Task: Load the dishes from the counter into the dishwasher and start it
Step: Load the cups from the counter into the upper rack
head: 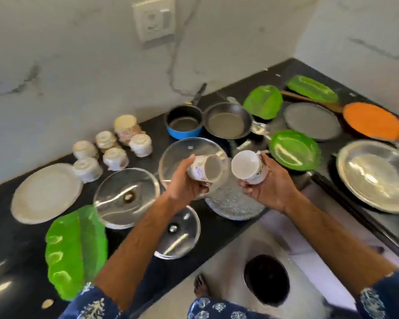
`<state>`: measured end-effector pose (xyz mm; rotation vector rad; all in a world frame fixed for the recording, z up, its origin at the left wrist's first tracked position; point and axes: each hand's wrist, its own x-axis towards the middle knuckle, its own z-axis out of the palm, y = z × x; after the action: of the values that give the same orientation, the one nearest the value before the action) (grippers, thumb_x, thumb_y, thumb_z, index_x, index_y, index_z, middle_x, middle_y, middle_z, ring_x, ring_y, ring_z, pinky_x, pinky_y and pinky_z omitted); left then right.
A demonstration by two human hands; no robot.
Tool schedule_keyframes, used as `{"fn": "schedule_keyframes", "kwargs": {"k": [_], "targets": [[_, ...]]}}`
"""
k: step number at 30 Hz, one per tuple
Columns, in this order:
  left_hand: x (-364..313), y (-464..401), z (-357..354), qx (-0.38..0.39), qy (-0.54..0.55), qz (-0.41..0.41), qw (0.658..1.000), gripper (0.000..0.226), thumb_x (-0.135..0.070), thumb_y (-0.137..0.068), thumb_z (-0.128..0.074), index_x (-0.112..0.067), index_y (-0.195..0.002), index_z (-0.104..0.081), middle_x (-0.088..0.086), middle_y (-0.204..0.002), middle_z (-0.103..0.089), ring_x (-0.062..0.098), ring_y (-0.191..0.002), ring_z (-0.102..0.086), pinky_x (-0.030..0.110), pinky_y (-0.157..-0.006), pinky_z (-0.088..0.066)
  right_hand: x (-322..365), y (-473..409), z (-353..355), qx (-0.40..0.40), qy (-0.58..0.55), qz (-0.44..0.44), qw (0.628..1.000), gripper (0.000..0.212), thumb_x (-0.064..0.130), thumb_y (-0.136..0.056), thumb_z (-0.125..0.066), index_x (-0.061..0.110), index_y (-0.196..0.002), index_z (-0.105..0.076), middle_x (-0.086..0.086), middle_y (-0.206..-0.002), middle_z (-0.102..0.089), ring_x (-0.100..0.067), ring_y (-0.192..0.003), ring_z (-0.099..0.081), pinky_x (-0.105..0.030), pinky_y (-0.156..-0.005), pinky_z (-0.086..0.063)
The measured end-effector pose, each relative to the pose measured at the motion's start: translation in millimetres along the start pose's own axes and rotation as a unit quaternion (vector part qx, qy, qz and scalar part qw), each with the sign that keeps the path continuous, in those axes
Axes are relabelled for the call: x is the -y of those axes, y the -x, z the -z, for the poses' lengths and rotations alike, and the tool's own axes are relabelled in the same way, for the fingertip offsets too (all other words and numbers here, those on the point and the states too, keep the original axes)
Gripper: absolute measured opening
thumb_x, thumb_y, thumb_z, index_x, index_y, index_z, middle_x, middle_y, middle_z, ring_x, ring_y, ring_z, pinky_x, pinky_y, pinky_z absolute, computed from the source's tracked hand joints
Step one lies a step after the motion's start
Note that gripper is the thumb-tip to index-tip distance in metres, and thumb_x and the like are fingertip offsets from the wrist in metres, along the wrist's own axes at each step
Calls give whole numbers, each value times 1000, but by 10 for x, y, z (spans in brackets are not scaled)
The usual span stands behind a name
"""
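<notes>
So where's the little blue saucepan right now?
The blue saucepan sits at the back of the black counter by the wall, just left of the dark frying pan.

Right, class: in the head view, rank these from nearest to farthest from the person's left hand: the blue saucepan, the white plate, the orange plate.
From the left hand:
1. Blue saucepan, behind it, by the wall.
2. White plate, far left on the counter.
3. Orange plate, far right.

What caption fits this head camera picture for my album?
Left hand and right hand each hold a mug above a counter crowded with dishes.
</notes>
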<state>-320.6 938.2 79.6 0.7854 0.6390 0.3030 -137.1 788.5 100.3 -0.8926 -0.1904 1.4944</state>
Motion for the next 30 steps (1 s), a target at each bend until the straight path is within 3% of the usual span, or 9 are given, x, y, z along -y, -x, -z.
{"fn": "schedule_keyframes", "kwargs": {"k": [5, 11, 15, 19, 23, 26, 28, 30], "targets": [[758, -320, -1144, 127, -53, 90, 986, 40, -44, -97, -42, -15, -105, -67, 9, -78, -64, 17, -56, -56, 25, -48, -42, -142, 1311, 870, -104, -56, 101, 988, 66, 55, -64, -84, 12, -113, -69, -16, -94, -62, -26, -69, -57, -29, -54, -49], [2122, 13, -2412, 241, -183, 207, 930, 36, -42, -96, -47, -16, -112, -64, 5, -83, -69, 15, -62, -63, 24, -50, -45, -821, 3150, 1680, -242, -160, 214, 933, 64, 51, -62, -87, 16, -111, -67, -15, -94, -64, -27, -71, -59, -30, -56, -48], [3172, 587, -3085, 324, -316, 245, 857, 29, -40, -102, -46, -18, -111, -63, 4, -83, -68, 16, -64, -60, 27, -54, -44, -1639, 4332, 2069, -316, -229, 267, 881, 71, 51, -71, -81, 13, -126, -57, -15, -93, -63, -26, -68, -61, -30, -54, -51], [4240, 1164, -3603, 376, -471, 226, 766, 31, -32, -102, -54, -4, -115, -52, 9, -74, -67, 18, -52, -61, 25, -43, -41, -2482, 5329, 2264, -385, -289, 292, 826, 47, 46, -91, -55, 7, -116, -63, -16, -88, -65, -23, -65, -62, -29, -51, -51], [5044, 1559, -3989, 406, -556, 212, 694, 11, -24, -101, -57, -21, -100, -47, 13, -85, -66, 19, -52, -62, 23, -37, -42, -3209, 5964, 2472, -421, -348, 331, 770, 47, 47, -80, -73, 11, -110, -72, -16, -85, -67, -24, -59, -62, -29, -46, -51], [5477, 1710, -4192, 453, -611, 176, 625, 18, -24, -99, -62, -25, -98, -44, 4, -90, -65, 10, -55, -64, 23, -43, -44, -3625, 6237, 2639, -488, -378, 330, 714, 40, 35, -93, -56, 6, -121, -59, -17, -83, -62, -21, -51, -59, -25, -38, -43], [5737, 1769, -4337, 481, -634, 167, 582, 22, -25, -96, -66, -28, -105, -47, 0, -101, -62, 12, -72, -65, 22, -48, -44, -3829, 6366, 2780, -554, -375, 297, 681, 40, 30, -95, -57, 6, -126, -51, -18, -92, -60, -23, -65, -63, -24, -38, -42], [5964, 1767, -4480, 506, -648, 155, 547, 32, -20, -92, -71, -27, -114, -48, -2, -110, -58, 19, -92, -64, 23, -56, -47, -3966, 6439, 2925, -616, -355, 244, 659, 40, 26, -96, -59, 12, -131, -47, -19, -113, -58, -29, -91, -61, -27, -44, -48]]}}
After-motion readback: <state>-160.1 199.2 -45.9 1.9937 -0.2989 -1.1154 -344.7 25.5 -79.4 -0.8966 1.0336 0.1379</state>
